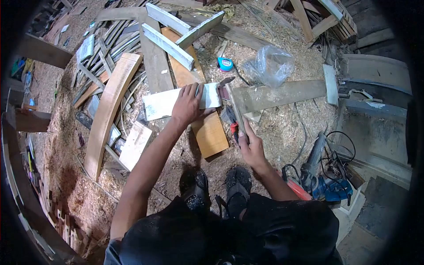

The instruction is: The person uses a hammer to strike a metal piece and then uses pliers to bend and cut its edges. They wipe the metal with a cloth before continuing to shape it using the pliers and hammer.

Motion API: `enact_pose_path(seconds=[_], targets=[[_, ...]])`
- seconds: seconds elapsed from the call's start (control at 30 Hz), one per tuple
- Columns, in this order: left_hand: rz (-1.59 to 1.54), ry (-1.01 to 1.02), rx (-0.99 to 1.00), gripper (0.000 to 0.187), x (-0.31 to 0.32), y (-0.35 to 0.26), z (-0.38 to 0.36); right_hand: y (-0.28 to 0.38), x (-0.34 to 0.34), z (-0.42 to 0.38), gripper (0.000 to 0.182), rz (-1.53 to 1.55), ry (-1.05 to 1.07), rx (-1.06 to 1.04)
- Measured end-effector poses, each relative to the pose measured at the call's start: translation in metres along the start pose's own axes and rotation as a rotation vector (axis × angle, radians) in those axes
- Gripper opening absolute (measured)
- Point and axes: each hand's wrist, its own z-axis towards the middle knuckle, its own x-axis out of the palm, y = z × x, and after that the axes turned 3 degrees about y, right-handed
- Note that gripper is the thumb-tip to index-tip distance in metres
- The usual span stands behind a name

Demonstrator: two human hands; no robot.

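My left hand (pixel 188 104) lies over a white-painted board (pixel 159 105), its fingers curled across the top and holding it. A hammer (pixel 235 106) is gripped low on its wooden handle by my right hand (pixel 253 151). Its dark metal head overlaps the right end of the white board in this view. Pliers with red grips (pixel 234 128) lie beside the handle, just ahead of my right hand. Below the white board, a yellowish-brown wood piece (pixel 210 138) rests on the shavings between my feet and my left hand.
A blue tape measure (pixel 225 64) and a clear plastic bag (pixel 270 66) lie ahead. White-painted joined slats (pixel 170 46) stand beyond my left hand, near a curved plank (pixel 112 110). Corded power tools (pixel 327 183) sit at the right. Wood shavings cover the ground.
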Motion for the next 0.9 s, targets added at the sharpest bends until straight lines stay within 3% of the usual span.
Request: enact_pose_path(seconds=[0.07,0.23,0.37,0.47,0.6,0.63,0.67,0.77,0.9], targets=[[-0.022,0.009,-0.033,0.102,0.002,-0.003,0.0,-0.018,0.01,-0.006,0.053,-0.075,-0.002,-0.017],[-0.097,0.026,-0.125,0.105,0.005,-0.003,0.007,0.011,0.003,0.001,0.052,0.047,0.005,0.087],[-0.132,0.061,-0.122,0.106,0.002,-0.003,0.008,0.029,-0.004,0.006,0.052,-0.014,-0.094,-0.057],[-0.096,0.083,-0.115,0.106,0.004,-0.002,0.009,-0.015,0.012,-0.002,0.054,-0.106,-0.024,-0.08],[-0.108,0.057,-0.128,0.106,0.005,-0.003,0.006,0.002,0.005,-0.007,0.052,-0.029,0.015,0.236],[-0.11,0.041,-0.123,0.106,0.006,-0.002,0.007,0.007,0.005,-0.004,0.051,-0.007,-0.072,0.061],[-0.114,0.022,-0.116,0.106,0.007,-0.002,0.009,0.01,0.005,-0.001,0.051,-0.002,-0.111,0.012],[-0.129,0.056,-0.121,0.103,0.003,-0.003,0.009,0.005,0.009,-0.003,0.051,0.021,-0.154,0.033],[-0.109,0.062,-0.112,0.105,0.001,-0.003,0.012,-0.013,0.017,-0.005,0.051,-0.062,-0.062,0.049]])
